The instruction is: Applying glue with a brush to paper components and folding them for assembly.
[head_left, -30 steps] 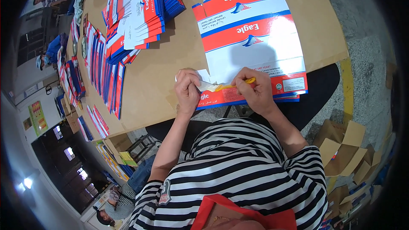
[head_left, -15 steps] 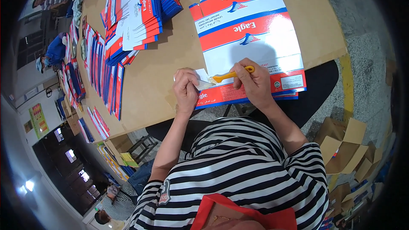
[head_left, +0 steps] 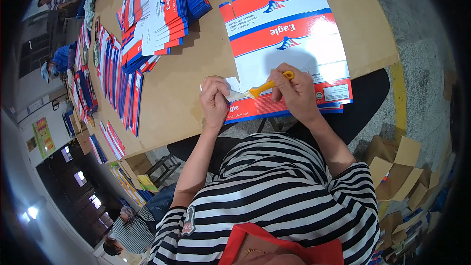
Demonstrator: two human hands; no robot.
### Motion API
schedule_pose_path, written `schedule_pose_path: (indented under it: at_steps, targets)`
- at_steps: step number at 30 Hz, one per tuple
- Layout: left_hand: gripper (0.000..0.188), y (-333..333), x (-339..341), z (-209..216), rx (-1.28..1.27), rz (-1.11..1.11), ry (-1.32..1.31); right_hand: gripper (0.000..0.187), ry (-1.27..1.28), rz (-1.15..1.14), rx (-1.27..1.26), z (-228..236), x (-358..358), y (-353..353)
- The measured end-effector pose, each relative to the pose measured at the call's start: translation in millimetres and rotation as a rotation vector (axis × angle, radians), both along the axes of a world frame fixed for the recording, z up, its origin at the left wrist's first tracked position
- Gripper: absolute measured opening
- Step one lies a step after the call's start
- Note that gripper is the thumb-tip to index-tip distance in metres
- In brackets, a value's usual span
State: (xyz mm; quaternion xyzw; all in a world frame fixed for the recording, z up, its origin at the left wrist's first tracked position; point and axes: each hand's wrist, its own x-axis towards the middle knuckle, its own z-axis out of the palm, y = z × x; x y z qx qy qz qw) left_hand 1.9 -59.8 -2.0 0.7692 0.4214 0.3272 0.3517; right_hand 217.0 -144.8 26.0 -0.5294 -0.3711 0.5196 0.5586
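A flat printed carton sheet in red, white and blue lies in front of me at the table's near edge, with another sheet showing beneath it. The fingers of my left hand are closed at its left side, pinching a white flap that stands up from the sheet. In my right hand is a small brush with a yellow handle ending in a ring. Its pale bristle end points left and meets the flap close to my left fingertips; the exact contact is too small to make out.
A fanned stack of similar carton sheets rests on the brown table, with more rows of them farther left. Open cardboard boxes stand on the floor to the right. Other people are at the far left and lower left.
The brush has shifted slightly right and its handle has tilted more upright, with my right hand turning along. My left hand keeps its place on the flap.
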Motion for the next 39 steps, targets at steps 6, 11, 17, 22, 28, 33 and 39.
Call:
schedule_pose_path:
  at_steps: [6, 11, 17, 22, 28, 33, 39]
  targets:
    - [0.017, -1, -1, -1, -0.007, 0.011, -0.014, 0.025, 0.127, -0.076, 0.114, 12, 14, 2]
    - [0.017, 1, -2, -2, 0.006, 0.003, 0.002, 0.015, 0.029, -0.015, 0.131, 13, 17, 2]
    - [0.017, 0, -2, -2, 0.000, 0.002, -0.006, 0.020, -0.240, 0.124, 0.206, 9, 20, 3]
    - [0.017, 1, -2, -2, 0.010, -0.005, -0.004, 0.020, -0.276, 0.111, 0.210, -1, 11, 7]
    - [0.017, 1, -1, -2, 0.005, -0.001, -0.001, 0.020, -0.313, 0.138, 0.224, -4, 9, 8]
    - [0.017, 0, -1, -1, 0.014, 0.006, 0.008, 0.020, -0.302, 0.123, 0.240, 3, 8, 9]
    - [0.018, 1, 0, -1, 0.007, 0.003, 0.005, 0.019, -0.370, 0.167, 0.237, 0, 7, 8]
